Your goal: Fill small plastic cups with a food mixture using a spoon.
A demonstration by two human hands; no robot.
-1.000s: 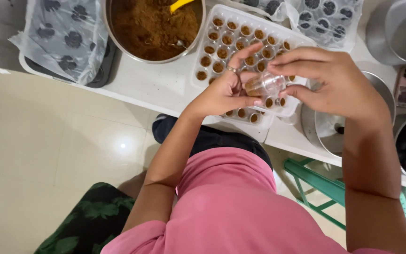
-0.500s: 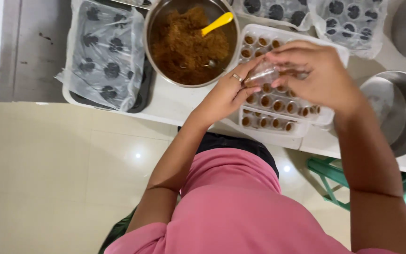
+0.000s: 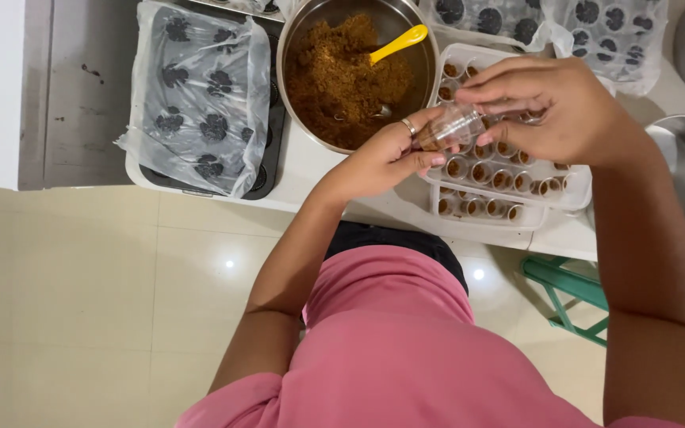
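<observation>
- Hands, two: left hand [image 3: 386,154] and right hand [image 3: 552,107], fingers curled around one small clear cup [image 3: 453,127], held above the white tray [image 3: 485,214].
- One steel bowl [image 3: 299,47] of brown crumbs on the counter [image 3: 311,170], one yellow spoon [image 3: 398,41] inside.
- Three plastic-covered trays of dark sweets [image 3: 200,103].

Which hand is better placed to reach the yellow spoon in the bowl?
Probably the left hand: it lies beside the round metal bowl holding the yellow plastic spoon. The right hand is farther off, over the white tray.
</observation>
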